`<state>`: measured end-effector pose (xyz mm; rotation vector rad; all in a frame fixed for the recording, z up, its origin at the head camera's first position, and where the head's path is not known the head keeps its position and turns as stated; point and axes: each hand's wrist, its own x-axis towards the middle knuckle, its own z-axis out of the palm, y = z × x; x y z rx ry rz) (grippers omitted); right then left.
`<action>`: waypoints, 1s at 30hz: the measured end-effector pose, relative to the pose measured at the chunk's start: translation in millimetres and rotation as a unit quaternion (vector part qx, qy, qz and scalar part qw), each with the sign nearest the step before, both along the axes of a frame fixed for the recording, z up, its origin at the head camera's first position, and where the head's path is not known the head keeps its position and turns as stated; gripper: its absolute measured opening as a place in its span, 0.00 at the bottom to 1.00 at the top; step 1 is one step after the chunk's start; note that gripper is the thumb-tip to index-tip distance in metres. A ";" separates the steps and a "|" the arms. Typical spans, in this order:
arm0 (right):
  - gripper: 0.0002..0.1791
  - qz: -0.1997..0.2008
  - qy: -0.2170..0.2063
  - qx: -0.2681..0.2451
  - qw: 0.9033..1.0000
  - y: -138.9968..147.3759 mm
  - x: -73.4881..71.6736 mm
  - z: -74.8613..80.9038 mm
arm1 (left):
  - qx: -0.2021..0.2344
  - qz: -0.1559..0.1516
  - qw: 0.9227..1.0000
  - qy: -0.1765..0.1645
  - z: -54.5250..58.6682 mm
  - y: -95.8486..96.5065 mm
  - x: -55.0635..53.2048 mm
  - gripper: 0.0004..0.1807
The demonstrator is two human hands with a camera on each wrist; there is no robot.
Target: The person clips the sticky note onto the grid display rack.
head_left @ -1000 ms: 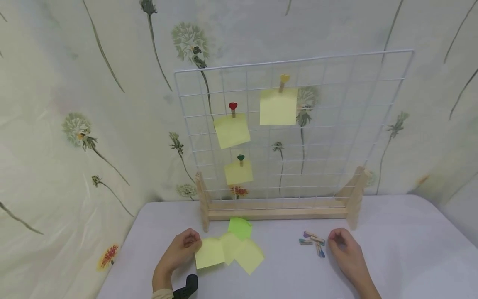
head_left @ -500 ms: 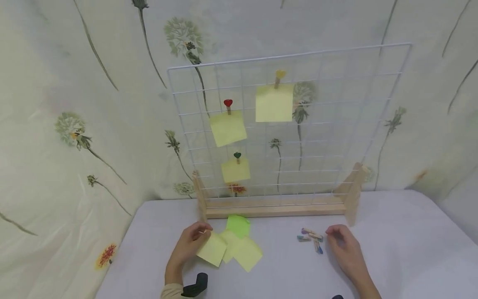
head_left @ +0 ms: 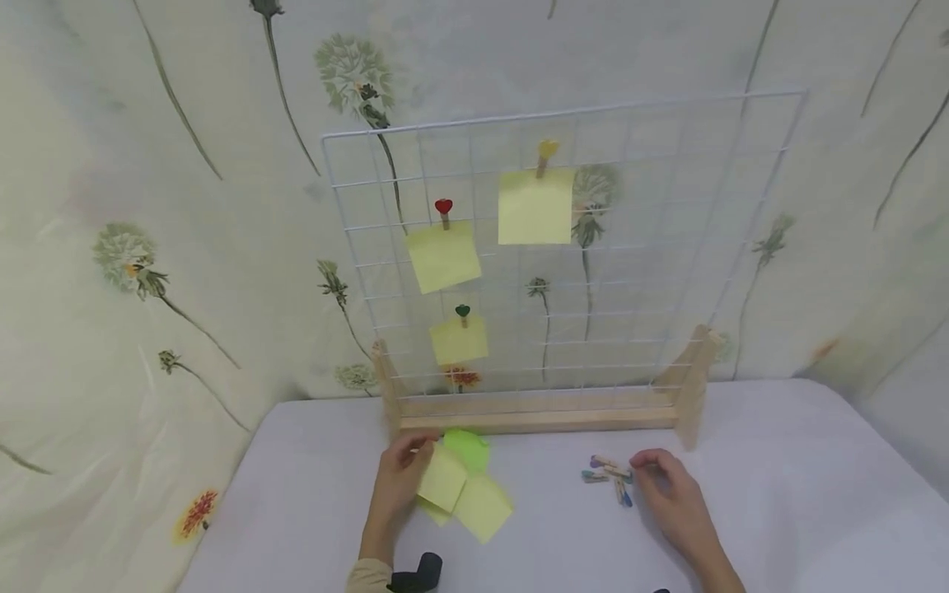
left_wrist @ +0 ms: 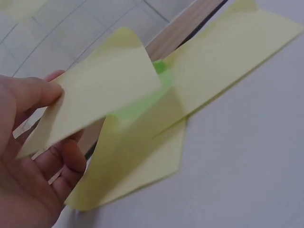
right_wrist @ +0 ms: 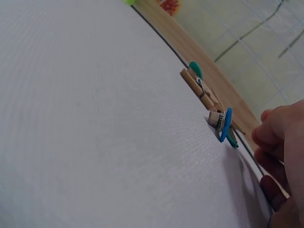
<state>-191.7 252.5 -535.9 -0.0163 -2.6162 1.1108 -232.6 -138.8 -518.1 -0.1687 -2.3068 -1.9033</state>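
Observation:
Between thumb and fingers, my left hand (head_left: 395, 486) pinches a yellow sticky note (left_wrist: 104, 85), lifted above the others. Below it on the table lie more yellow sticky notes (head_left: 485, 508) and a bright green one (head_left: 470, 450). My right hand (head_left: 670, 498) rests on the table with loosely curled fingers, just right of several small wooden clothespins (head_left: 610, 472) with coloured tops. In the right wrist view a blue-topped clothespin (right_wrist: 221, 122) lies close to the fingertips, and nothing shows in that hand.
A white wire grid (head_left: 630, 288) stands in a wooden base (head_left: 541, 420) at the table's back. Three yellow notes hang on it, under a red (head_left: 444, 207), a yellow (head_left: 547, 151) and a green heart clothespin (head_left: 463, 312). A flowered cloth (head_left: 245, 272) hangs behind.
My left hand has moved right, carrying the yellow note over the other notes and tilting it. My right hand stays by the clothespins, slightly nearer to them. The head view has shifted a little.

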 end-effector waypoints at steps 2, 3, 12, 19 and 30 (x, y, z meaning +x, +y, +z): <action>0.07 0.011 0.013 0.003 1.000 0.1 0.1 -0.5 | 0.015 0.010 1.000 -0.026 0.8 6.5 -0.1 0.09; 0.08 0.015 0.023 0.008 1.000 0.1 -0.3 -1.4 | 0.023 0.015 0.999 -0.045 2.0 9.6 -0.3 0.10; 0.14 0.059 0.045 0.037 0.997 -5.0 -4.0 -6.6 | -0.015 0.026 0.999 -0.035 11.4 22.4 -5.2 0.10; 0.11 0.056 0.043 0.044 0.996 -6.2 -5.6 -4.1 | 0.000 0.011 1.000 -0.019 18.6 32.6 -12.7 0.12; 0.08 0.051 0.050 0.043 0.997 -4.6 -3.2 -5.5 | 0.058 0.045 0.997 -0.015 25.5 54.4 -26.8 0.09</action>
